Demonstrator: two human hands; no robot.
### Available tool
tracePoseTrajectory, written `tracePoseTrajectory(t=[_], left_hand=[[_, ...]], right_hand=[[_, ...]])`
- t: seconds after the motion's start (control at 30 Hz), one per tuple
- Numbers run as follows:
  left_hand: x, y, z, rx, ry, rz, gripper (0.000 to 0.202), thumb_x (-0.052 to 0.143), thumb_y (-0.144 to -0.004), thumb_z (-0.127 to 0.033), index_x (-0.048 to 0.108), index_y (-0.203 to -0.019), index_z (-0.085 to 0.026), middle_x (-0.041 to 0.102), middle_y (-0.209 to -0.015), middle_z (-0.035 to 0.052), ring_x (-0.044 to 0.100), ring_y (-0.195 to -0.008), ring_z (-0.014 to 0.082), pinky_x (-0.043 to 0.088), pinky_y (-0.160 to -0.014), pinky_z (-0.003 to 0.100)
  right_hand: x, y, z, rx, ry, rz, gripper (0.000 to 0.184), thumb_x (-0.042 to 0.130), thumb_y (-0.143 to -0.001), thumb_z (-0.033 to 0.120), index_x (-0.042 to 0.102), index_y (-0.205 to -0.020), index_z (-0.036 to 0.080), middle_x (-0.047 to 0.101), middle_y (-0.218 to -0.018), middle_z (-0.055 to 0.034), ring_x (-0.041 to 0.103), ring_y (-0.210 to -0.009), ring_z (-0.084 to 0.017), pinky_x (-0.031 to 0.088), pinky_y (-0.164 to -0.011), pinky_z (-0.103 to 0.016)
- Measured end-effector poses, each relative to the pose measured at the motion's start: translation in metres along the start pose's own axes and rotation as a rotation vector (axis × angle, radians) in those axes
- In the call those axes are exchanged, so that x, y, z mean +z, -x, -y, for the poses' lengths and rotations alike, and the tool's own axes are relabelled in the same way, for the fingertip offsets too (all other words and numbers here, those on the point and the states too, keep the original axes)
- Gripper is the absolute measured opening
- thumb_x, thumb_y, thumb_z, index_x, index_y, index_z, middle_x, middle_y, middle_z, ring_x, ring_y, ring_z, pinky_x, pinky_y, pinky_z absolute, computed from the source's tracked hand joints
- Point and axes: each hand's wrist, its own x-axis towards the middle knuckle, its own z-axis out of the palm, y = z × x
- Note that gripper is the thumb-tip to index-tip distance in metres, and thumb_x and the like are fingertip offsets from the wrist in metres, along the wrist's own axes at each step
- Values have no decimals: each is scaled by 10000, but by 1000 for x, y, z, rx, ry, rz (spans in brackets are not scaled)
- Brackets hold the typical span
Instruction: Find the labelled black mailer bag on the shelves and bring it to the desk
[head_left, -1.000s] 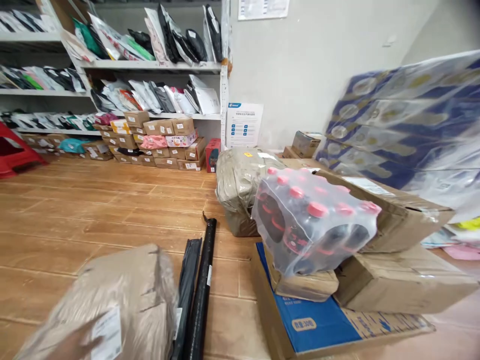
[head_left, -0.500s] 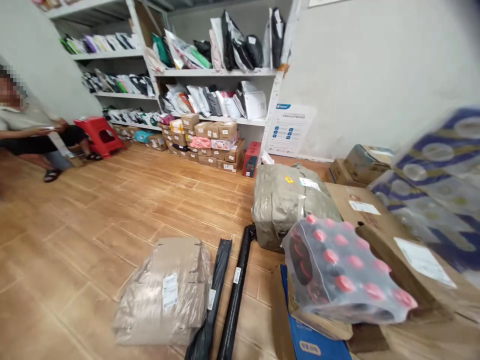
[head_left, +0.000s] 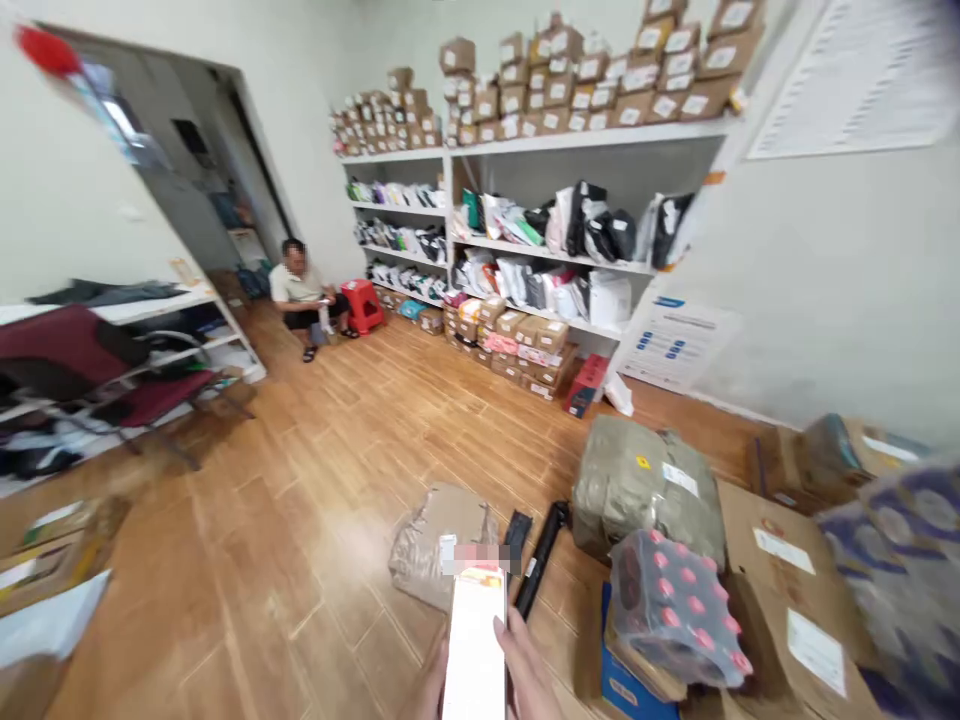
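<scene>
A smartphone (head_left: 475,640) with a bright white screen stands upright at the bottom middle, its top edge blurred out. My left hand (head_left: 429,685) is closed round its left side, partly smeared. At its right side my right hand (head_left: 529,665) grips too, the thumb lying over the screen's edge. Beyond the phone, on the floor, lies a flat brown parcel wrapped in clear plastic (head_left: 435,540). Two long black wrapped parcels lie beside it; the longer black tube (head_left: 541,560) is on the right. No hand touches these parcels.
To the right are a shrink-wrapped pack of red-capped bottles (head_left: 679,605), a large grey-green bale (head_left: 637,490) and cartons (head_left: 772,530). Shelves (head_left: 585,130) full of parcels line the back wall. A seated person (head_left: 304,290) is near a red stool (head_left: 363,306). A chair (head_left: 67,360) stands left.
The view has tilted up and widened, bringing in the upper shelves, doorway and chair. Both my hands and the smartphone have come into view at the bottom.
</scene>
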Motion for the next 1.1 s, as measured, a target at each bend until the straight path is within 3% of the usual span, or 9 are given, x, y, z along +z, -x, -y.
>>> tracePoseTrajectory(t=[0.1, 0.2, 0.33, 0.5, 0.67, 0.83, 0.93, 1.0, 1.1], left_hand=[[2, 38, -47, 94, 338, -46, 381, 658, -732, -404, 680, -1056, -205, 648, -1165, 84, 443, -1249, 278, 338, -1065, 372], [-5, 78, -91, 134, 449, -24, 395, 612, -774, -394, 651, -1113, -196, 674, -1108, 93, 503, -1195, 280, 375, -1035, 383], [-27, 129, -141, 309, 460, -90, 466, 589, -781, -450, 587, -1199, -244, 647, -1168, 70, 556, -1124, 271, 447, -948, 368], [-66, 167, -176, 483, 439, -247, 689, 663, -722, -445, 416, -1342, -273, 629, -1188, 92, 609, -1008, 271, 517, -804, 353], [-112, 183, -206, 502, 463, -377, 713, 523, -762, -596, 360, -1371, -262, 671, -1074, 115, 660, -751, 255, 500, -439, 282], [-173, 181, -254, 720, 536, -540, 497, 573, -772, -523, 567, -1204, -278, 710, -949, 35, 649, -806, 177, 497, -528, 198], [-218, 172, -289, 778, 585, -555, 468, 575, -764, -538, 631, -1127, -248, 707, -959, 38, 639, -858, 180, 518, -669, 238], [-250, 166, -314, 742, 551, -505, 566, 507, -762, -619, 651, -1100, -189, 708, -917, 96, 646, -783, 212, 521, -626, 283], [-292, 161, -349, 702, 509, -506, 683, 424, -756, -684, 639, -1118, -146, 701, -885, 149, 641, -693, 239, 515, -522, 306]], right_hand=[[61, 32, 32, 6, 57, 174, 593, 754, -546, 564, 621, -1011, 221, 721, -971, -51, 596, -1044, -285, 482, -841, -362], [119, 52, 42, -79, 128, 387, 505, 738, -599, 474, 619, -1007, 203, 724, -930, -46, 634, -918, -272, 479, -722, -327], [192, 70, 34, -107, 249, 595, 379, 678, -677, 400, 597, -972, 177, 713, -858, -46, 639, -736, -234, 430, -597, -292], [267, 82, 10, -81, 380, 772, 388, 636, -696, 326, 549, -1045, 181, 701, -839, -39, 619, -686, -217, 430, -607, -301], [325, 75, -11, 43, 522, 1066, 530, 568, -651, 191, 503, -1177, 198, 682, -992, -38, 615, -829, -217, 449, -711, -309], [396, 38, -40, 138, 636, 1553, 806, 614, -568, 88, 362, -1323, 217, 605, -1191, -68, 557, -1057, -256, 430, -891, -371], [453, 12, -65, 156, 634, 1636, 826, 675, -592, 140, 341, -1344, 218, 579, -1232, -85, 530, -1109, -256, 382, -970, -389], [496, -4, -82, 240, 602, 1673, 789, 722, -580, 234, 411, -1305, 218, 604, -1196, -79, 551, -1069, -264, 388, -961, -400], [560, -20, -106, 293, 628, 1599, 520, 677, -645, 339, 582, -1142, 223, 674, -1057, -48, 580, -993, -266, 397, -932, -416]])
